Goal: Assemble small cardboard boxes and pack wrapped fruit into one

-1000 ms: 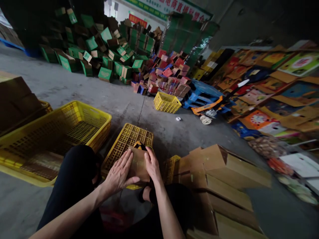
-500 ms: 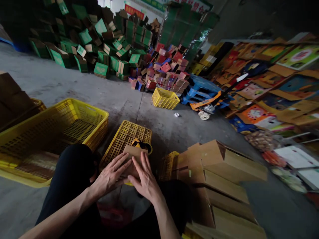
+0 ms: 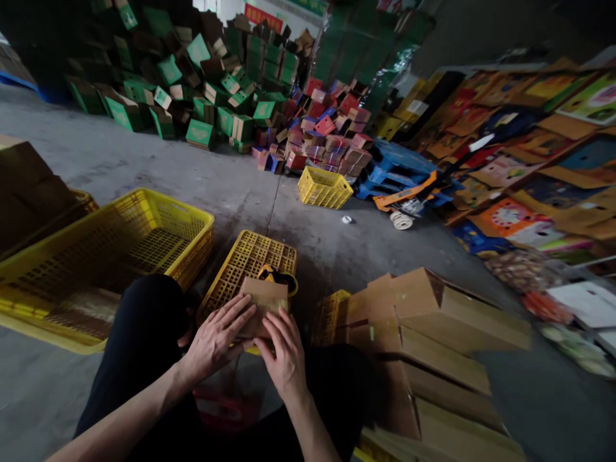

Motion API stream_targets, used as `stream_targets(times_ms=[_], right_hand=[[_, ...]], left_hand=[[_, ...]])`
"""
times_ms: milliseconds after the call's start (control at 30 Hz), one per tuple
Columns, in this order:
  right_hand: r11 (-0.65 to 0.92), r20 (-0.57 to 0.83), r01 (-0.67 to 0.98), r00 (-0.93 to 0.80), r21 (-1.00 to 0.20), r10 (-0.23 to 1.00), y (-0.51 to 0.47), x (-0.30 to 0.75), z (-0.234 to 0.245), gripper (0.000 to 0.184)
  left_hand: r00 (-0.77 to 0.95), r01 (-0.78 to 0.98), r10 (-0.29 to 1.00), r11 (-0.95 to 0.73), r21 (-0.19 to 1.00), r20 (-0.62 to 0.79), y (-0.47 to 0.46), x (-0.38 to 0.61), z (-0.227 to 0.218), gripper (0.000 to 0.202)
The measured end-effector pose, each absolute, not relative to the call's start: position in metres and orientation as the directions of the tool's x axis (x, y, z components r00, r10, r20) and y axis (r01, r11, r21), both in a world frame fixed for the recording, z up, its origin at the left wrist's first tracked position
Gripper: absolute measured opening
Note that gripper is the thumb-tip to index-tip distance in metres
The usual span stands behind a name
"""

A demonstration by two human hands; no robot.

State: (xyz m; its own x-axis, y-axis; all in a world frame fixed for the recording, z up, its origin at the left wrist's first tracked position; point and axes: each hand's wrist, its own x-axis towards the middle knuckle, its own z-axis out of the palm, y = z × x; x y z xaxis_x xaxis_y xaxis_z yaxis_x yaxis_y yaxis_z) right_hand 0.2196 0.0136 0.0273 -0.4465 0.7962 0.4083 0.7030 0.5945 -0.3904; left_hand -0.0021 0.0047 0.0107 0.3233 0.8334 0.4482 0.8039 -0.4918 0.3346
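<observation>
A small brown cardboard box (image 3: 264, 296) sits on an upturned yellow crate (image 3: 255, 250) between my knees. Across its left side and top lies my left hand (image 3: 219, 333), fingers stretched out. My right hand (image 3: 283, 350) rests at the near right edge of the box, fingers apart and slightly bent, their tips touching the top. A shiny strip that looks like clear tape runs over the box top. Just behind the box lies a yellow and black tape dispenser (image 3: 276, 276), partly hidden by it. The near side of the box is covered by my hands.
To my left stands a large yellow crate (image 3: 205, 237) with a flat brown piece inside. Stacked cardboard boxes (image 3: 418, 321) are close on my right. Farther off are a small yellow crate (image 3: 325, 189), an orange pallet jack (image 3: 409, 192), and heaps of green cartons (image 3: 199, 133) and red cartons (image 3: 325, 125).
My right hand has drawn back toward me, its fingers bending, so more of the box top shows. My left hand stays on the box. The view has shifted slightly.
</observation>
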Motion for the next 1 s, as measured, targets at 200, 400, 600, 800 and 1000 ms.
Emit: stream_targets(times_ms=[200, 400, 600, 800, 1000], right_hand=[[0.584, 0.385, 0.719, -0.452, -0.376, 0.805, 0.005, 0.218, 0.032, 0.046], [0.547, 0.342, 0.769, -0.442, -0.331, 0.829, 0.005, 0.197, 0.041, 0.056], [0.477, 0.351, 0.798, -0.356, -0.367, 0.866, 0.022, 0.179, 0.042, 0.059], [0.445, 0.383, 0.794, -0.292, -0.414, 0.877, 0.033, 0.198, 0.036, 0.060], [0.453, 0.345, 0.758, -0.314, -0.470, 0.884, 0.016, 0.213, 0.037, 0.064]], left_hand=[[0.311, 0.830, 0.846, -0.463, 0.311, 0.432, 0.000, 0.001, 0.008, 0.067], [0.294, 0.818, 0.832, -0.474, 0.326, 0.471, -0.007, 0.006, 0.002, 0.057], [0.330, 0.789, 0.782, -0.536, 0.300, 0.529, -0.005, 0.001, -0.011, 0.057], [0.312, 0.818, 0.768, -0.517, 0.253, 0.559, -0.004, 0.007, -0.010, 0.055], [0.286, 0.833, 0.772, -0.493, 0.250, 0.568, -0.006, 0.008, -0.009, 0.049]])
